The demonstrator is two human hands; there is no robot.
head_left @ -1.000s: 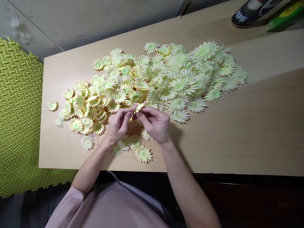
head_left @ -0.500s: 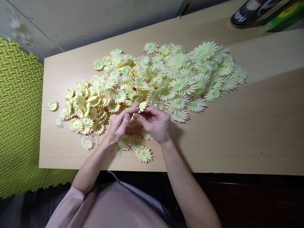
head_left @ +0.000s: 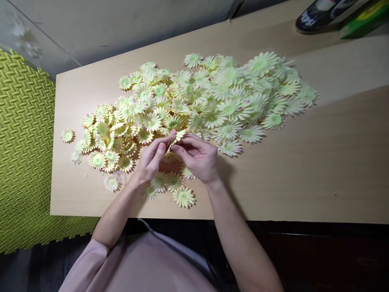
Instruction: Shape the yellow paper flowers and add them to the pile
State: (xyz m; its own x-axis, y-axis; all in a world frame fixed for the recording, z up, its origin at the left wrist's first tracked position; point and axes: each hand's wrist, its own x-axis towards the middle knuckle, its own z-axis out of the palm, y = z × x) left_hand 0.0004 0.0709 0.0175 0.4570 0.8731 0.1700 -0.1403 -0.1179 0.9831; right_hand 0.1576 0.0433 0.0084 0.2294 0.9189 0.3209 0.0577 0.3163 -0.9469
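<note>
Between my two hands, above the near edge of a heap, is a pale yellow artificial flower [head_left: 180, 135]. My left hand [head_left: 153, 158] pinches it from the left, thumb and fingers closed. From the right, my right hand [head_left: 199, 157] closes thumb and fingertips on the same flower. Part of the flower is hidden by the fingers. Behind my hands spreads the large heap of loose artificial flower heads [head_left: 227, 107], cream-yellow with green centres and some purple petal tips. Several more flowers [head_left: 184, 196] lie below my wrists.
The flowers lie on a light wooden table [head_left: 304, 174]. A dark Pepsi bottle [head_left: 313, 17] and a green box [head_left: 363, 22] lie at the far right corner. A yellow-green foam mat [head_left: 24, 154] stands along the left side, and a grey wall [head_left: 121, 24] is behind.
The flower held between my fingers has tilted and shifted slightly left. My hands stay in nearly the same place, and the heap looks unchanged.
</note>
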